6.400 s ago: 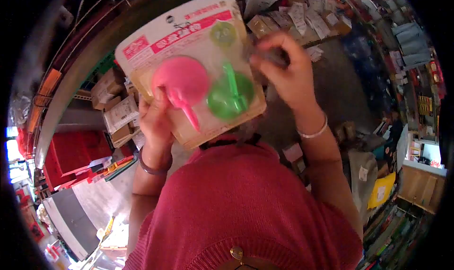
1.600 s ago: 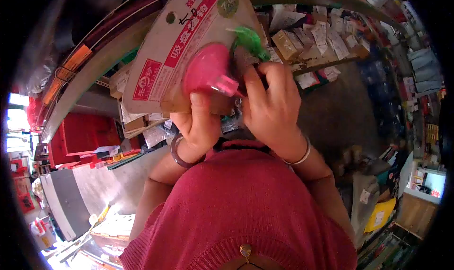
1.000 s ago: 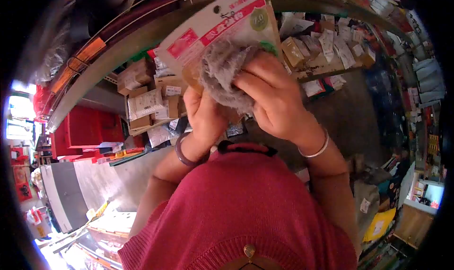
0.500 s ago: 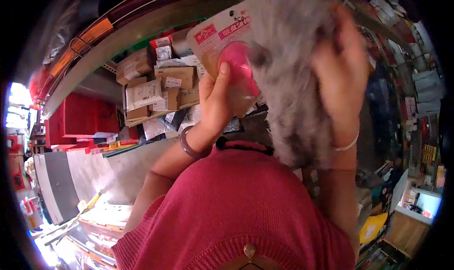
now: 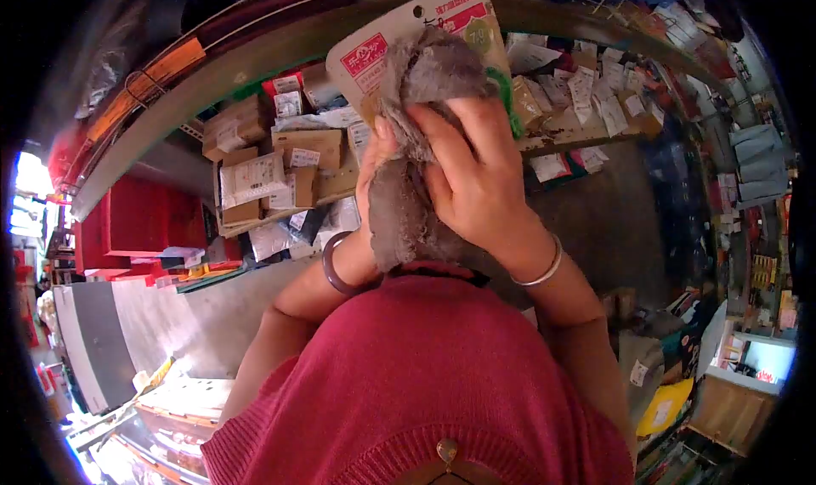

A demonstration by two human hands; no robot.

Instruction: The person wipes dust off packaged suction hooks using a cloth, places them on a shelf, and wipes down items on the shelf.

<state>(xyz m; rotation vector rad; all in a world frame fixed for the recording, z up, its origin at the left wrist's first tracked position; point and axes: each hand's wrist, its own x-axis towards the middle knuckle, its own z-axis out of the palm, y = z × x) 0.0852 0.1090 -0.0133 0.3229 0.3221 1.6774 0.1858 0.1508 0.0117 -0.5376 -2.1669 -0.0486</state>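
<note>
My left hand (image 5: 371,166) is closed on the left side of a carded blister pack (image 5: 364,58), a white backing card with red print and a hang hole. Some green shows at the card's right side. My right hand (image 5: 486,179) is closed on a crumpled grey cloth (image 5: 398,213), its fingers pressing it against the front of the pack. The cloth hides the lower and middle part of the pack, and its loose end hangs down between my wrists. It also covers part of my left hand's fingers.
Boxes and wrapped parcels (image 5: 310,145) crowd a shelf behind my hands, with labelled packets (image 5: 586,94) further right. Red bins (image 5: 153,217) stand at the left. Packed shelves run down the right side, near a yellow packet (image 5: 665,407).
My right hand has moved left with the cloth, from a blurred swing beside the pack onto its front. The pink part of the pack is now covered. My left hand keeps its hold.
</note>
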